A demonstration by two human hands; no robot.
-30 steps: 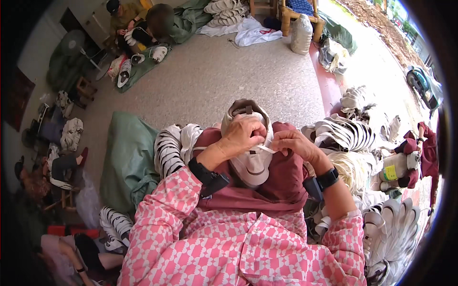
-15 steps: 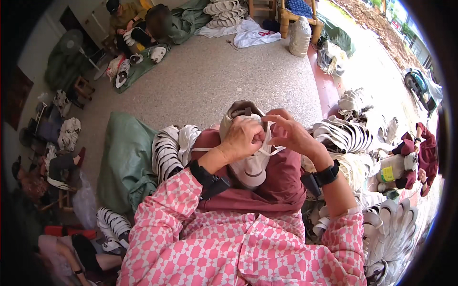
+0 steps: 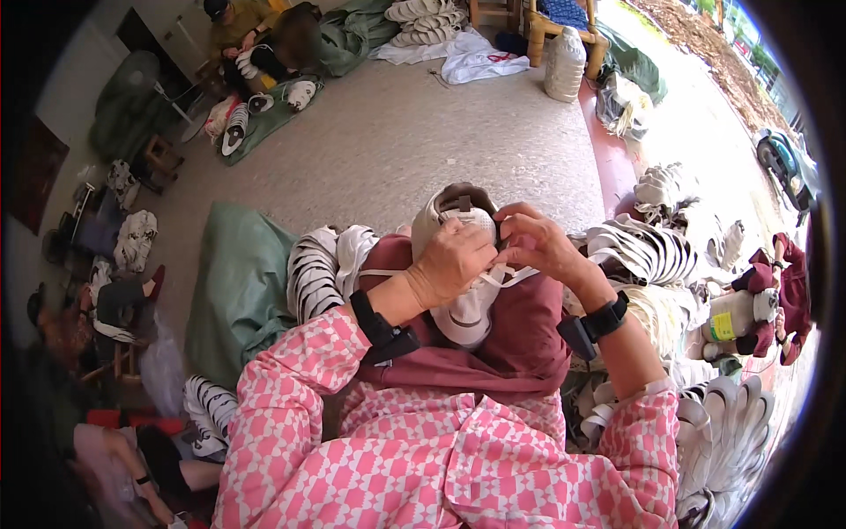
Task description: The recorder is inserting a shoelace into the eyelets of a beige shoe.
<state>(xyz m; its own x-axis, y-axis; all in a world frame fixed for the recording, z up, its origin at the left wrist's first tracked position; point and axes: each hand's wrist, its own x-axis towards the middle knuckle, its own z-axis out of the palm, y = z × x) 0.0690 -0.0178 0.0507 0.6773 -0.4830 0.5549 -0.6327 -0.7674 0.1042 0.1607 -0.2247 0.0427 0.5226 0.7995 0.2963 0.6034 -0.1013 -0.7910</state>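
Note:
A pale beige and white shoe with a brown lining lies across my lap, toe toward me and heel opening away. My left hand is closed over the shoe's lacing area, its fingertips curled and partly hidden. Close beside it on the right, my right hand pinches at a white shoelace, thumb and fingertips meeting near the left hand's fingers. A loose loop of the lace hangs below the right fingers over my maroon-covered thigh. Exactly how the lace passes between the two hands is hidden.
Stacked shoe uppers lean at my left beside a green tarp. More piles of white uppers lie at my right. A filled plastic sack stands near a bamboo chair. Other people sit working at the left, far left and right.
My right hand has come in toward the left, its spread fingers closing to a pinch. The left hand has shifted slightly right over the shoe. The whole view has shifted a little.

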